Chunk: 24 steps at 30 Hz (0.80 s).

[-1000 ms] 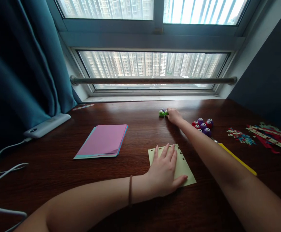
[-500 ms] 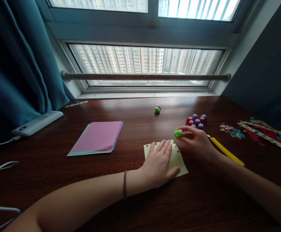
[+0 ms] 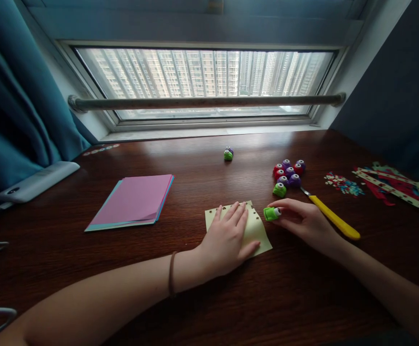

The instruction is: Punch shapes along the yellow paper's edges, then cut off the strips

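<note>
My left hand lies flat with spread fingers on a pale yellow sheet, which has small punched shapes along its top and right edges. Just right of the sheet, my right hand holds a small green punch on its side between thumb and fingers, the white knob toward the palm. Another green punch stands behind it, beside a cluster of red and purple punches.
A yellow-handled knife lies right of the cluster. Beyond are confetti and punched paper strips. Stacked coloured paper is at left, a white power strip farther left. Two small punches stand at the back.
The view has tilted down and shifted a little. My right hand has moved slightly nearer with the green punch, now turned more sideways. My left hand stays on the sheet.
</note>
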Each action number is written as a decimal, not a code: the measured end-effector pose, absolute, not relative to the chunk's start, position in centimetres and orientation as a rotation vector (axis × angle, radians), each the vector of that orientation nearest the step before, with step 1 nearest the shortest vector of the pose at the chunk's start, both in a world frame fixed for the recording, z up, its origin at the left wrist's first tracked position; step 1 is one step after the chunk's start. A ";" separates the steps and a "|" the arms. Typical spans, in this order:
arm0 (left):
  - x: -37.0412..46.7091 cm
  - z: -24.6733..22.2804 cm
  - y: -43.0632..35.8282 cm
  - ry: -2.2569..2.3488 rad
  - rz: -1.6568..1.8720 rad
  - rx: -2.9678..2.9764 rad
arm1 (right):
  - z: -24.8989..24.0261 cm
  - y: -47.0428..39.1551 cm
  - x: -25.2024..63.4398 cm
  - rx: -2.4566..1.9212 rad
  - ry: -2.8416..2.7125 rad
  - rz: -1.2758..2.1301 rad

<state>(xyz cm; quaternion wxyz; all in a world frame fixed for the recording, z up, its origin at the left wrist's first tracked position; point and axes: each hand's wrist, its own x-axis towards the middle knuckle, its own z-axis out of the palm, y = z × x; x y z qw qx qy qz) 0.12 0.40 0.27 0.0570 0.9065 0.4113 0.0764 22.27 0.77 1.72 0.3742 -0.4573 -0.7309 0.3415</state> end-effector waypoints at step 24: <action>0.1 0.2 0.3 1.263 0.214 2.751 | 1.0 0.7 22.2 -1.193 -1.970 0.836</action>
